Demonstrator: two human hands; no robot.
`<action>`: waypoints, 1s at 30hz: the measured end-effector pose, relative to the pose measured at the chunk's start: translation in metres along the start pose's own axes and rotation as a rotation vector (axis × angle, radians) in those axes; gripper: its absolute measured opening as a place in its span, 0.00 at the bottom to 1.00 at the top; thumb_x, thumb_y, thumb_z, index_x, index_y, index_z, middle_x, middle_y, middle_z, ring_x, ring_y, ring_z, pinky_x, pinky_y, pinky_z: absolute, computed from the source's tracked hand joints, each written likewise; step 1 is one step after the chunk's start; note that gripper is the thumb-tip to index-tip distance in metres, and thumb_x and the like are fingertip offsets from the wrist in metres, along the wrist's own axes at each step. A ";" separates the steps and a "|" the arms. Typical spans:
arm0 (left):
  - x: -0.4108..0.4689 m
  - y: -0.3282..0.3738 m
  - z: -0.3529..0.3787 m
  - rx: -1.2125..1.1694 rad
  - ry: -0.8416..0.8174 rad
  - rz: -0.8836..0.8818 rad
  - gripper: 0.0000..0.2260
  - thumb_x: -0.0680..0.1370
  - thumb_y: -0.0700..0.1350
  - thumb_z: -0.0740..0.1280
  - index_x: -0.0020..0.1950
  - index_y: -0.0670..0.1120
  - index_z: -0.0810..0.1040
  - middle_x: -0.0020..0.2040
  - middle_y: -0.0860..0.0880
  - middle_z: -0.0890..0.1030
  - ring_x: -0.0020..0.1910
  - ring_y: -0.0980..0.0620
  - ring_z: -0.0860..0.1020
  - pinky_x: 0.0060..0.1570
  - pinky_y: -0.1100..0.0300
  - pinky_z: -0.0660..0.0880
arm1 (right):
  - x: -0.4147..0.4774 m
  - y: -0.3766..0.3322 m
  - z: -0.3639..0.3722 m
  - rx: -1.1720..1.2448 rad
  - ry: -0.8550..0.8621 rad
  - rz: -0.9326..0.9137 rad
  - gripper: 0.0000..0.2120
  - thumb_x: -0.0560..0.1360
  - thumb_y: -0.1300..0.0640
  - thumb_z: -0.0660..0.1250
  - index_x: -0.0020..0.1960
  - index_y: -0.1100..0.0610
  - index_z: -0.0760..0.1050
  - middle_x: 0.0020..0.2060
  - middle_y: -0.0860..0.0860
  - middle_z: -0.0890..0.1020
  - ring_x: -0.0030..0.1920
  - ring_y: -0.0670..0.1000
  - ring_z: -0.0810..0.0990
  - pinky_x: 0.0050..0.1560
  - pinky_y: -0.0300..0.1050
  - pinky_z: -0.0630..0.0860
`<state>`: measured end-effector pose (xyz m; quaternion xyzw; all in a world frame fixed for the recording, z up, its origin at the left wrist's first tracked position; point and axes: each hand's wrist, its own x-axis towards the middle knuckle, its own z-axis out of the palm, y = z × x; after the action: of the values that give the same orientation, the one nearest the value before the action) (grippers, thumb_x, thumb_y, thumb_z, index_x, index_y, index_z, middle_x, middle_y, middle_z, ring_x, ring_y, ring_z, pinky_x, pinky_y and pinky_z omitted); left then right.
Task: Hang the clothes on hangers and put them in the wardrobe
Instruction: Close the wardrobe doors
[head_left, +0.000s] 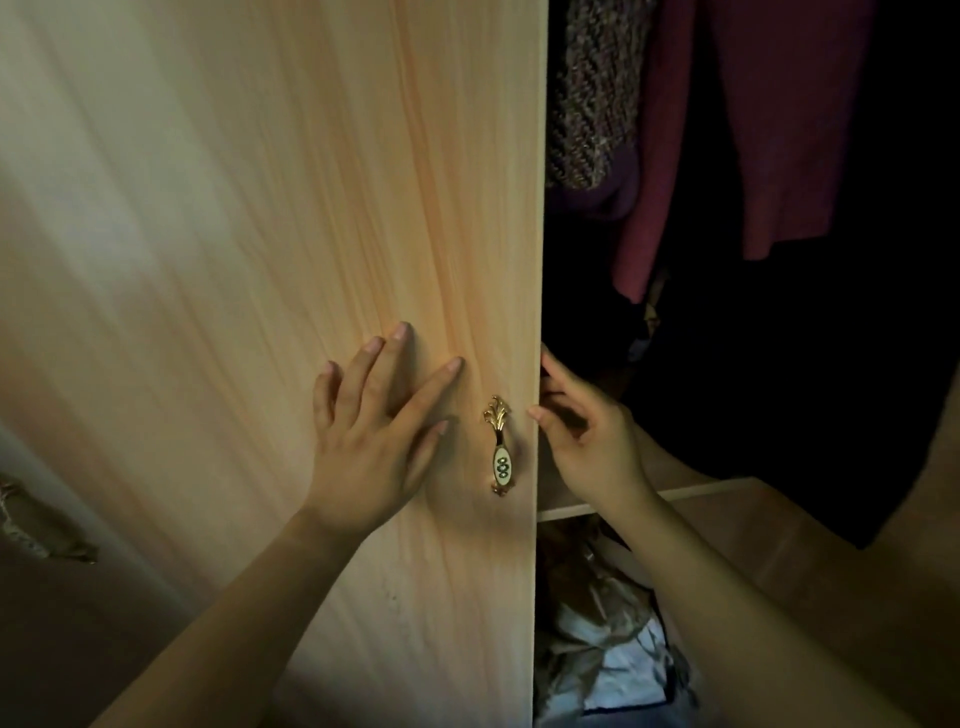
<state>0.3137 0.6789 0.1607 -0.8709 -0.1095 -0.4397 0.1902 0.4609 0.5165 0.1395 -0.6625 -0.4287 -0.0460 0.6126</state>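
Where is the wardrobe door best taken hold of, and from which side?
Grip the door by its free right edge, coming from the right and hooking behind it. The door stands ajar, so this upright edge is exposed; the right hand pinches it. The small handle beside it also serves, from the front. The flat face under the left hand offers no grip.

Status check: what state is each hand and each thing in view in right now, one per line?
Wardrobe door: ajar, interior showing past its edge.
Door handle: untouched, between the hands.
Left hand: flat on the door face, fingers straight.
Right hand: pinches the door's free edge.
Red garment: hanging inside.
Knitted garment: hanging inside.
Crumpled clothes: heaped below the shelf, not hung.
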 end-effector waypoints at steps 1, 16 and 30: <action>0.000 0.003 -0.003 -0.031 -0.018 -0.014 0.22 0.79 0.56 0.58 0.72 0.55 0.65 0.75 0.43 0.57 0.72 0.42 0.58 0.69 0.43 0.52 | -0.003 -0.005 -0.002 -0.037 0.001 0.012 0.28 0.74 0.64 0.67 0.69 0.46 0.64 0.61 0.49 0.77 0.59 0.41 0.75 0.56 0.32 0.72; -0.062 0.166 -0.042 -0.812 -0.582 0.325 0.25 0.77 0.59 0.53 0.71 0.49 0.68 0.70 0.42 0.69 0.69 0.40 0.67 0.65 0.36 0.62 | -0.271 -0.083 -0.131 -1.092 0.108 0.647 0.29 0.77 0.39 0.48 0.72 0.52 0.63 0.70 0.54 0.67 0.69 0.55 0.66 0.68 0.58 0.65; -0.070 0.365 -0.098 -0.983 -0.703 0.455 0.29 0.74 0.63 0.49 0.72 0.53 0.66 0.71 0.46 0.68 0.69 0.44 0.67 0.65 0.40 0.65 | -0.334 -0.137 -0.349 -1.159 0.476 0.673 0.27 0.77 0.51 0.64 0.73 0.54 0.61 0.70 0.53 0.67 0.67 0.52 0.69 0.61 0.37 0.62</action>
<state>0.3322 0.3054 0.0715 -0.9500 0.2364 -0.0758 -0.1895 0.3277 0.0321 0.1350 -0.9500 0.0383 -0.2183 0.2199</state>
